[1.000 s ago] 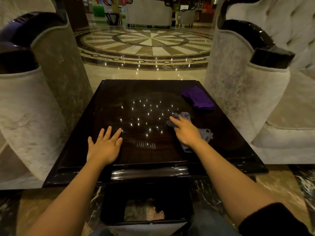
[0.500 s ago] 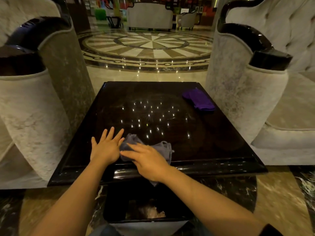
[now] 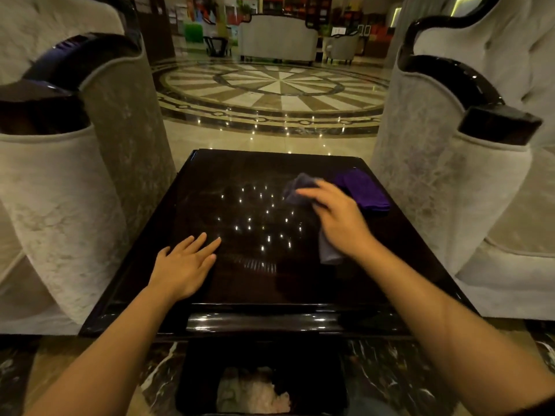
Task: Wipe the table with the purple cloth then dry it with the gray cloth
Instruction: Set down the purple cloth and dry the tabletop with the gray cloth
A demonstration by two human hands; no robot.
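The right hand lies flat on the gray cloth, fingers stretched and pressing it onto the dark table at about 1 o'clock from the table's centre. Part of the cloth bunches out past the fingertips and another part trails under the wrist. The purple cloth lies folded at 2 o'clock near the far right corner, just beside the gray one; I cannot tell whether they touch. The left hand rests palm down at 8 o'clock, fingers spread, holding nothing. Pale armchairs stand at 9 and 3 o'clock.
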